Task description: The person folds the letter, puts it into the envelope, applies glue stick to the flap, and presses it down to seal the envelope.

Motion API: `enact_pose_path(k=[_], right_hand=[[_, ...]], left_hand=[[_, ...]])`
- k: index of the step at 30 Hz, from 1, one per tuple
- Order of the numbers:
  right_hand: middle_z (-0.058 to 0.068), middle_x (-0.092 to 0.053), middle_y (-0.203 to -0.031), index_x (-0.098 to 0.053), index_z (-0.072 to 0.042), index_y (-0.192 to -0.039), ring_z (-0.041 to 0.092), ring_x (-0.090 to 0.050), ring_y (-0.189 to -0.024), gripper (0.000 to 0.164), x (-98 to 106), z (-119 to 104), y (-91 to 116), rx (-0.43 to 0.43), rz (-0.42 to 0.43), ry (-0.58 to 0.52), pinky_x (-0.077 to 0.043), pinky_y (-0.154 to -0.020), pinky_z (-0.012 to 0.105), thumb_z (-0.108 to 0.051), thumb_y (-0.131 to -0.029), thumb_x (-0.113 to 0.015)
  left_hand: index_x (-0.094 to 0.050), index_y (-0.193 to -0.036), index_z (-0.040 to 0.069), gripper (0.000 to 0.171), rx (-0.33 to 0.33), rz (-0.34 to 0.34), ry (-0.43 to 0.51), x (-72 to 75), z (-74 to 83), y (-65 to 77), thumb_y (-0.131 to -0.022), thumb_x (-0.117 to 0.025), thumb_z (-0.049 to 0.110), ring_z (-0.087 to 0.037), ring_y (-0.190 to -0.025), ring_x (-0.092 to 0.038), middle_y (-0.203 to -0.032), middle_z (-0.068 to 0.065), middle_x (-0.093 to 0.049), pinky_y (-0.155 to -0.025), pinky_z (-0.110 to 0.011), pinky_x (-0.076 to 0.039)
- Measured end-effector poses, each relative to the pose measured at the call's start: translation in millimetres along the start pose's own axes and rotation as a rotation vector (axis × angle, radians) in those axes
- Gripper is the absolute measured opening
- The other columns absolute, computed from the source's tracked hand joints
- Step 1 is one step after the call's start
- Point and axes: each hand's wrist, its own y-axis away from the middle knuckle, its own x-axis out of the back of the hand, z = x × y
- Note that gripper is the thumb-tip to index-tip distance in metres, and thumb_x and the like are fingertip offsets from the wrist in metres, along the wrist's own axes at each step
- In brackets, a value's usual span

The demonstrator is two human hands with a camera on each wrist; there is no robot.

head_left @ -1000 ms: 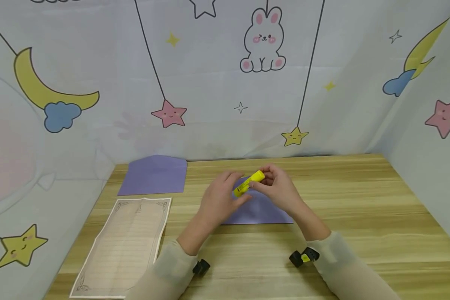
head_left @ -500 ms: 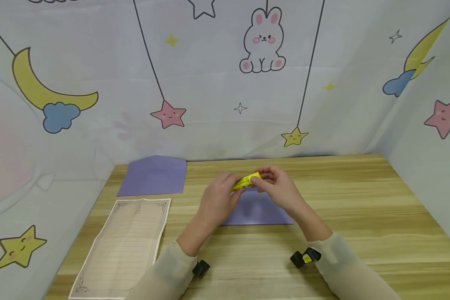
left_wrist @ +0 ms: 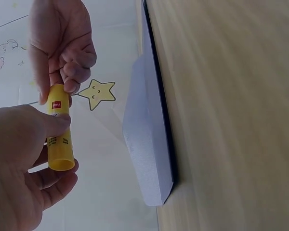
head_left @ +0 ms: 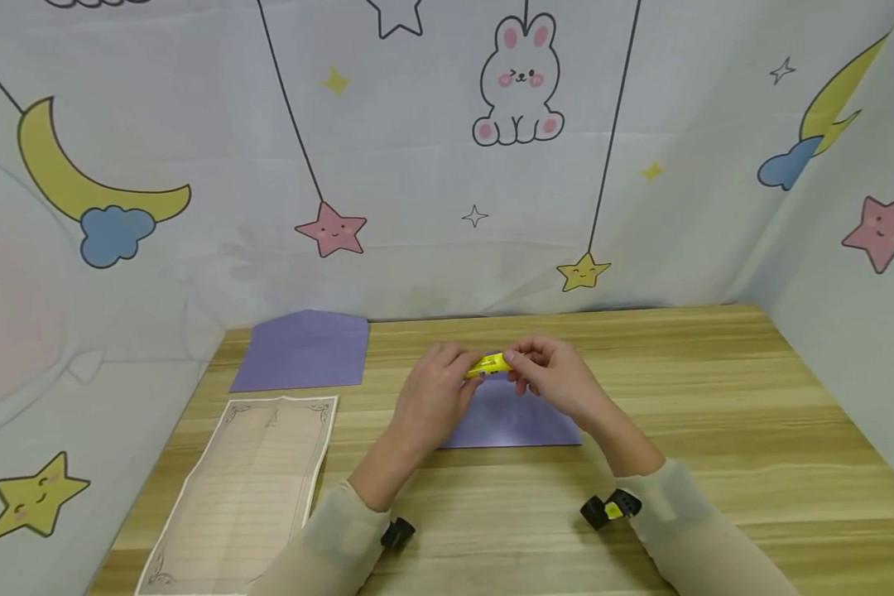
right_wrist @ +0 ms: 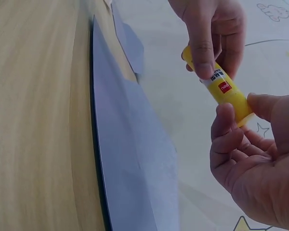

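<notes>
A yellow glue stick [head_left: 487, 364] with a red label patch is held up between both hands, above a purple envelope [head_left: 517, 424]. My left hand [head_left: 430, 396] grips its left part, thumb on the tube near the printing. Thumb and fingertips of my right hand [head_left: 560, 382] pinch the opposite end. In the left wrist view the glue stick [left_wrist: 61, 149] stands nearly upright, its lower rim past the left thumb. The right wrist view shows the glue stick [right_wrist: 233, 98] slanting between the hands, and the envelope [right_wrist: 139, 139] lying below with its flap raised.
Another purple envelope [head_left: 304, 352] lies at the back left of the wooden table [head_left: 723, 414]. A lined sheet of letter paper [head_left: 242, 497] with a decorated border lies in front of it. A patterned cloth [head_left: 417, 165] hangs behind the table.
The glue stick has swung from a steep slant to nearly level and come down slightly. My left fingers have closed round its left part, while the right hand's pinch has shifted to its end.
</notes>
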Motion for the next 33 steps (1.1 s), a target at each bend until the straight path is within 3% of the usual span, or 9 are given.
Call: enact_pose_path(k=[6,10,16,20,25,28,33], right_hand=[[0.02,-0.071,-0.098,-0.068,-0.001,-0.123,0.037,-0.065,-0.084,0.027,-1.9,-0.7,1.2,0.044,-0.005,0.033,-0.051,-0.065,0.032,-0.023,-0.108,-0.066],[0.026,-0.069,-0.106,-0.066,-0.002,-0.127,0.05,-0.064,-0.094,0.025,-0.9,-0.3,1.7,0.077,-0.029,0.03,-0.052,-0.07,0.035,-0.018,-0.107,-0.067],[0.022,-0.068,-0.118,-0.064,-0.006,-0.133,0.051,-0.066,-0.107,0.029,3.3,0.6,1.9,0.109,-0.077,0.012,-0.057,-0.086,0.052,-0.014,-0.105,-0.07],[0.016,-0.07,-0.115,-0.06,-0.011,-0.141,0.049,-0.067,-0.107,0.039,5.2,0.2,1.4,0.078,-0.074,0.01,-0.055,-0.09,0.06,-0.022,-0.105,-0.071],[0.024,-0.072,-0.105,-0.063,-0.005,-0.132,0.038,-0.068,-0.085,0.042,2.8,0.7,-0.4,-0.025,-0.041,0.012,-0.056,-0.074,0.042,-0.038,-0.107,-0.067],[0.023,-0.073,-0.101,-0.066,-0.001,-0.123,0.029,-0.065,-0.077,0.043,0.7,2.0,-1.2,-0.057,-0.036,0.003,-0.053,-0.066,0.034,-0.04,-0.107,-0.066],[0.024,-0.071,-0.102,-0.067,-0.004,-0.127,0.039,-0.063,-0.084,0.033,1.1,3.1,0.2,-0.021,-0.043,0.017,-0.05,-0.065,0.034,-0.032,-0.108,-0.067]], left_hand=[[-0.074,-0.118,0.004,0.027,0.002,-0.031,-0.01,2.2,1.2,0.2,-0.093,-0.084,0.009,-0.027,-0.101,-0.064,-0.108,-0.006,-0.07,-0.091,-0.039,-0.054],[-0.074,-0.119,0.003,0.028,0.018,-0.054,-0.022,3.3,0.8,0.0,-0.094,-0.083,0.009,-0.027,-0.101,-0.064,-0.109,-0.006,-0.07,-0.092,-0.039,-0.054],[-0.074,-0.12,0.003,0.028,0.039,-0.074,-0.029,4.6,-0.7,0.0,-0.094,-0.083,0.009,-0.027,-0.101,-0.064,-0.111,-0.007,-0.071,-0.091,-0.04,-0.055],[-0.075,-0.119,0.003,0.028,0.037,-0.061,-0.03,5.7,-0.6,0.0,-0.094,-0.083,0.009,-0.027,-0.101,-0.064,-0.11,-0.006,-0.071,-0.09,-0.041,-0.055],[-0.075,-0.118,0.005,0.028,0.028,-0.057,-0.05,5.0,-0.1,0.8,-0.093,-0.084,0.011,-0.026,-0.1,-0.063,-0.109,-0.004,-0.07,-0.088,-0.04,-0.056],[-0.076,-0.12,0.007,0.029,0.021,-0.062,-0.065,3.7,-0.1,1.2,-0.093,-0.085,0.014,-0.025,-0.1,-0.063,-0.109,-0.004,-0.07,-0.088,-0.04,-0.055],[-0.075,-0.12,0.007,0.029,0.019,-0.068,-0.073,3.3,0.1,1.1,-0.094,-0.084,0.014,-0.025,-0.1,-0.063,-0.11,-0.003,-0.07,-0.088,-0.04,-0.055]])
